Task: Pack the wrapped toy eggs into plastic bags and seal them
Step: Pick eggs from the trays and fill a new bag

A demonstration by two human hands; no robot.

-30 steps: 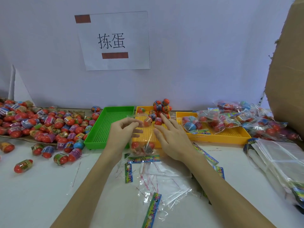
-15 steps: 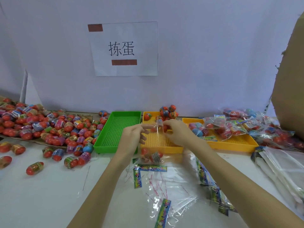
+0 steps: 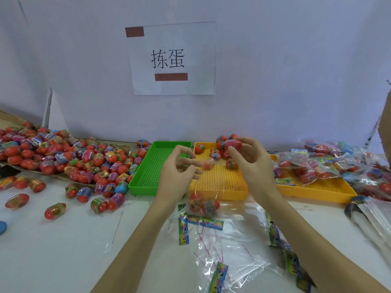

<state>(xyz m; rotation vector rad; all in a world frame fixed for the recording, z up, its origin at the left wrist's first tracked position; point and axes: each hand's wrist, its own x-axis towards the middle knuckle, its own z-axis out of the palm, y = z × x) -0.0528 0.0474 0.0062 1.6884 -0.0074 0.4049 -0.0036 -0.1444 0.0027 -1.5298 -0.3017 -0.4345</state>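
My left hand (image 3: 179, 172) pinches the top edge of a clear plastic bag (image 3: 213, 187) that hangs in front of the middle yellow tray (image 3: 220, 182). Two wrapped eggs (image 3: 203, 205) lie at the bag's bottom near the table. My right hand (image 3: 251, 163) is raised at the bag's right side and holds a pink and red wrapped egg (image 3: 232, 144) at its fingertips, just above the bag's mouth. More loose eggs (image 3: 218, 153) lie in the yellow tray behind it.
A big pile of wrapped eggs (image 3: 63, 159) covers the left of the table. A green tray (image 3: 156, 170) stands left of the yellow one. Filled bags (image 3: 330, 163) sit on the right yellow tray (image 3: 317, 189). Empty bags (image 3: 232, 250) and more stacked bags (image 3: 372, 218) lie nearby.
My right hand has left the bag's mouth and now holds an egg picked up from the yellow tray. My left hand keeps its pinch on the bag's edge.
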